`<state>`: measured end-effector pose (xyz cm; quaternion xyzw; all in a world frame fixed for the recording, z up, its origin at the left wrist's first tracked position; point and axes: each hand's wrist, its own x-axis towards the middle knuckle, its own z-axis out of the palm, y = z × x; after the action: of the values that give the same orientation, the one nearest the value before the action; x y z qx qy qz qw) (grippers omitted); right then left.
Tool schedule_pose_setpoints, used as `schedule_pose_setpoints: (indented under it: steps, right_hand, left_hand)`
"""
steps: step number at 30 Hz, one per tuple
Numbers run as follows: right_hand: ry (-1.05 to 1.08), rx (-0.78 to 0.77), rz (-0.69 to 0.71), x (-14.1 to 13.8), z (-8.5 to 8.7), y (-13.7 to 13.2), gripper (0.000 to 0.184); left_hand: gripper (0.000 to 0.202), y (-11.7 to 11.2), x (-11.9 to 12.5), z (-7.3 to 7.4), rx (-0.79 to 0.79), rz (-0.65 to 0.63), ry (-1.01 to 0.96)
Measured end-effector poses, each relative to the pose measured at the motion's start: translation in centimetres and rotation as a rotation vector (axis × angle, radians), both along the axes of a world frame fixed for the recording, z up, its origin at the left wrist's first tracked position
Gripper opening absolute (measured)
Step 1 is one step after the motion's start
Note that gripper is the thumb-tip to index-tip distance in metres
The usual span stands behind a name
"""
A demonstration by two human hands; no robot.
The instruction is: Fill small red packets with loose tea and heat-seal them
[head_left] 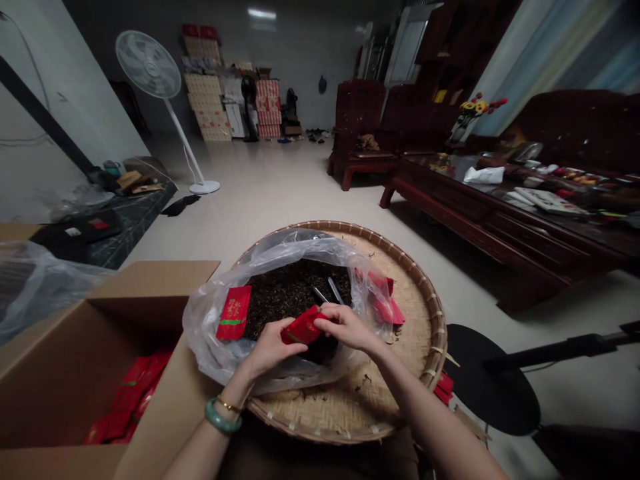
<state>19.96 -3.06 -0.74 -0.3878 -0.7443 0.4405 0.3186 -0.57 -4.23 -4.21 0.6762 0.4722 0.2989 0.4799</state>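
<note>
Between both hands is a red packet [303, 325] with a green stripe, held over an open clear plastic bag [210, 357] of dark loose tea leaves [280, 287]. My left hand [273, 343] grips the packet's left end, thumb along its lower edge. My right hand [345, 325] pinches its upper right end. Two metal utensils [334, 291] stick out of the tea just beyond the packet; their lower ends are hidden. Another red packet [234, 312] lies flat at the bag's left side. The bag rests on a round woven bamboo tray [415, 293].
More red packets [387, 308] lie on the tray's right side. An open cardboard box [150, 283] at left contains several red packets [130, 390]. A black round stand base [493, 380] is right of the tray. Beyond are a white fan [149, 65] and a dark wooden table [480, 220].
</note>
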Motion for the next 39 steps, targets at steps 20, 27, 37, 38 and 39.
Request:
schedule_pose_setpoints:
  steps: [20, 27, 37, 38, 39]
  right_hand:
    - [-0.055, 0.270, -0.274, -2.2, 0.5, 0.7, 0.012]
    - [-0.693, 0.348, -0.536, 0.2, -2.2, 2.4, 0.061]
    - [-0.463, 0.185, -0.457, 1.5, -1.9, 3.1, 0.046]
    - [-0.350, 0.148, -0.421, 2.0, -1.3, 3.0, 0.045]
    - [-0.242, 0.107, -0.374, 2.6, -0.7, 2.9, 0.046]
  left_hand:
    - [0.037, -0.4, 2.2, -0.2, -0.254, 0.107, -0.276]
    - [0.055, -0.9, 2.4, -0.6, -0.403, 0.278, -0.586]
    - [0.054, -0.9, 2.4, -0.3, -0.429, 0.324, -0.610]
    - [0.054, -0.9, 2.4, -0.3, -0.431, 0.324, -0.606]
    - [0.053, -0.9, 2.4, -0.4, -0.433, 0.324, -0.599]
